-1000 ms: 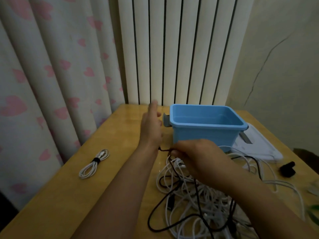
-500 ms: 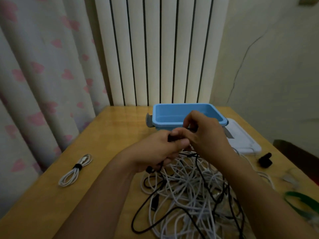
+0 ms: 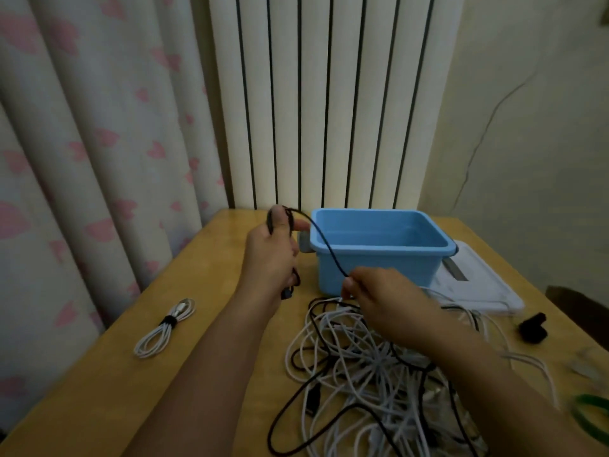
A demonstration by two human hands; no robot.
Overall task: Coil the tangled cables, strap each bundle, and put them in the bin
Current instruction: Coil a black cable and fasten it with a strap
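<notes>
Cables: since 0.5 s ago the hands have parted from a joint pinch; left hand now grips looped black cable raised beside the bin, right hand pinches its run just above the tangled pile on the table. Winding of this bundle looks begun, strap not yet on. Blue bin appears empty; 1 strapped white coil lies outside, well left.

Bare table left of the tangled cables; blue bin blocks behind.

Wooden table bears bin, cable tangle, strapped coil.
</notes>
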